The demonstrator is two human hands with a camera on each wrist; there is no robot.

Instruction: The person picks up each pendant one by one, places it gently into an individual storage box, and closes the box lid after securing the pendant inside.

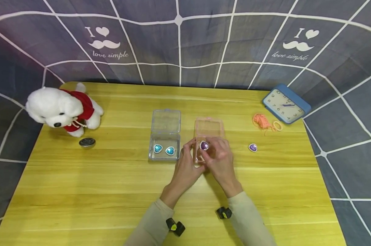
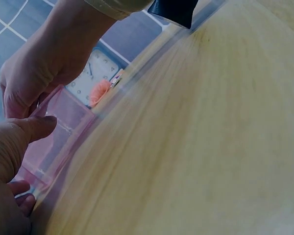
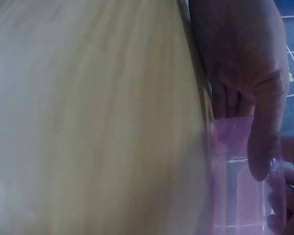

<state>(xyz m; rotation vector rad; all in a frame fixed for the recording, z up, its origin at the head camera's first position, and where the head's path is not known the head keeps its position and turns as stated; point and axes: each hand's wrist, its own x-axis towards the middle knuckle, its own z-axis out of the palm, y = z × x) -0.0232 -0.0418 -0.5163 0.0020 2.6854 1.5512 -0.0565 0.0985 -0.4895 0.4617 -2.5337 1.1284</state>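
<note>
A pink see-through box (image 1: 208, 128) stands open at the middle of the yellow table (image 1: 111, 191). My left hand (image 1: 190, 152) grips its left side, thumb on the wall, also visible in the left wrist view (image 2: 24, 132). My right hand (image 1: 210, 153) pinches a purple heart gem (image 1: 204, 146) over the box's tray. A second purple heart gem (image 1: 252, 147) lies on the table to the right. In the right wrist view the left hand (image 3: 245, 78) rests on the pink box (image 3: 235, 191); the gem is hardly visible there.
A clear box (image 1: 165, 135) with two blue heart gems stands left of the pink one. A white plush dog (image 1: 62, 109) and a round metal piece (image 1: 87, 142) are at the far left. A blue clock (image 1: 285, 104), orange cord (image 1: 260, 121) and a hair band (image 1: 277, 126) lie at the back right.
</note>
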